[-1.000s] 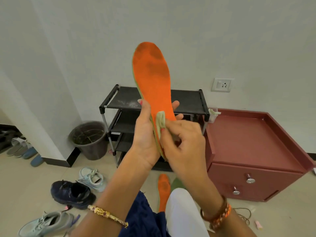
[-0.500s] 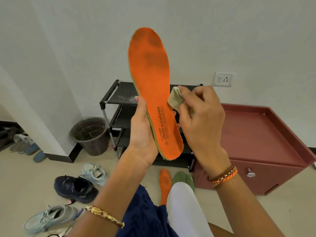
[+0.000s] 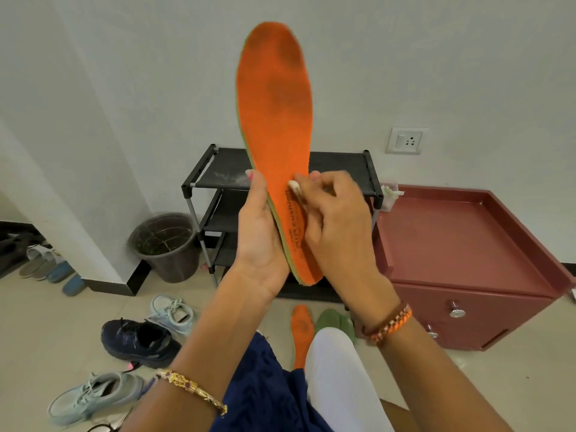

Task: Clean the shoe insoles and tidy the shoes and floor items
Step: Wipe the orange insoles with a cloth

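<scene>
I hold an orange insole (image 3: 276, 120) upright in front of me, toe end up, with dark grime near the toe. My left hand (image 3: 258, 238) grips its heel half from the left edge. My right hand (image 3: 336, 226) pinches a small pale cloth (image 3: 294, 186) and presses it against the insole's middle. On the floor beyond my knees lie a second orange insole (image 3: 301, 330) and a green insole (image 3: 332, 319).
A black shoe rack (image 3: 343, 169) stands against the wall, a dark bin (image 3: 165, 244) to its left, a maroon drawer cabinet (image 3: 467, 260) to its right. A navy sneaker (image 3: 137, 341) and two pale sneakers (image 3: 93, 397) lie on the floor at left; sandals (image 3: 46, 266) sit further left.
The insole rose and turned more upright. My right hand with the cloth went from the heel up off the right edge, then back onto the insole's middle.
</scene>
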